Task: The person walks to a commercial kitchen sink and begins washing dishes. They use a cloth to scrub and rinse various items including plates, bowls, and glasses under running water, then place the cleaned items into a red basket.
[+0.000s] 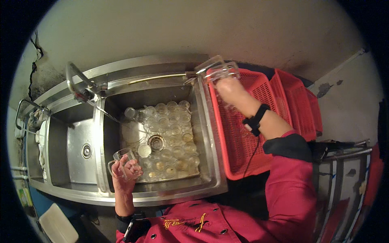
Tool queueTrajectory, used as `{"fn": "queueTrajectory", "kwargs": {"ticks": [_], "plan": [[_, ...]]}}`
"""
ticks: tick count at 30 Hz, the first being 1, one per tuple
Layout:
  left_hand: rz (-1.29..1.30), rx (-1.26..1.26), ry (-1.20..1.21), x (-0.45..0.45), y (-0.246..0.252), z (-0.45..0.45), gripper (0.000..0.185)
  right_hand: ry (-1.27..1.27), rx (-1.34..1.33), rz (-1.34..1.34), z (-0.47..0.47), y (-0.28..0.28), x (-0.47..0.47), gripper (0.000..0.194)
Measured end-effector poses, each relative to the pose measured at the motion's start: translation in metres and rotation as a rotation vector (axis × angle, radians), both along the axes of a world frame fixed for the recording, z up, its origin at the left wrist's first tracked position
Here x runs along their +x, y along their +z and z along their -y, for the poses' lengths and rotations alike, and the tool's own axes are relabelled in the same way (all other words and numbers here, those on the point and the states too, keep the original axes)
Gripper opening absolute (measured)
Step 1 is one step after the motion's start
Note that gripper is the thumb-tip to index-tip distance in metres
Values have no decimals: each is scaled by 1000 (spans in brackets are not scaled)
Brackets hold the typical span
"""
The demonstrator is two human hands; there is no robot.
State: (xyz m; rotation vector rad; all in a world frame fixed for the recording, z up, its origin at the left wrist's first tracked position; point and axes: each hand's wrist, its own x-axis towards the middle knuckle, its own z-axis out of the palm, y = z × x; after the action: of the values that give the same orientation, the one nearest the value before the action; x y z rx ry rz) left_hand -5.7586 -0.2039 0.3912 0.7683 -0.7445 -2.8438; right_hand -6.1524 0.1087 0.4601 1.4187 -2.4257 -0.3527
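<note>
Over the near left corner of the right-hand steel sink basin [203, 136], my left hand [126, 170] grips a clear glass mug [125, 156] by its handle side. My right hand [226, 83] is at the far left corner of a red plastic basket [220, 136], holding clear glassware [223, 71], blurred; how many pieces it holds I cannot tell. In the basin, many clear glasses [174, 129] stand packed in wet rows around the drain [156, 142]. A small white-looking cup [144, 150] stands by the drain. Water runs from the faucet [73, 79] into the basin.
More red baskets [296, 103] lie to the right against the wall. Left of the glasses is a second steel basin [82, 145], then a third basin with white dishes [42, 145] and its own faucet [22, 106]. A thin rod [158, 77] lies along the back ledge.
</note>
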Motion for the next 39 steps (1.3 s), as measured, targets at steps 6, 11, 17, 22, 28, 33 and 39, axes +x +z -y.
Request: {"fn": "queueTrajectory", "kwargs": {"ticks": [6,11,17,22,28,33,39], "plan": [[59,79,63,-24,3,-123,38,-126,334,-33,-153,-67,-94,13],[63,-27,-70,-61,-1,-191,58,-332,539,138,-221,-170,-137,22],[152,-231,-431,-161,17,-242,71,-501,658,150,-235,-258,-156,30],[94,-230,-567,-239,2,-278,58,-614,789,243,-201,-266,-137,32],[144,-1070,-892,-346,-31,-316,52,-674,518,243,-199,-245,-112,38],[114,-2210,-1076,-414,-64,-344,53,-658,390,549,-207,-234,-110,44],[255,-2508,-1204,-474,-110,-369,53,-366,207,453,-233,-205,-80,27]]}}
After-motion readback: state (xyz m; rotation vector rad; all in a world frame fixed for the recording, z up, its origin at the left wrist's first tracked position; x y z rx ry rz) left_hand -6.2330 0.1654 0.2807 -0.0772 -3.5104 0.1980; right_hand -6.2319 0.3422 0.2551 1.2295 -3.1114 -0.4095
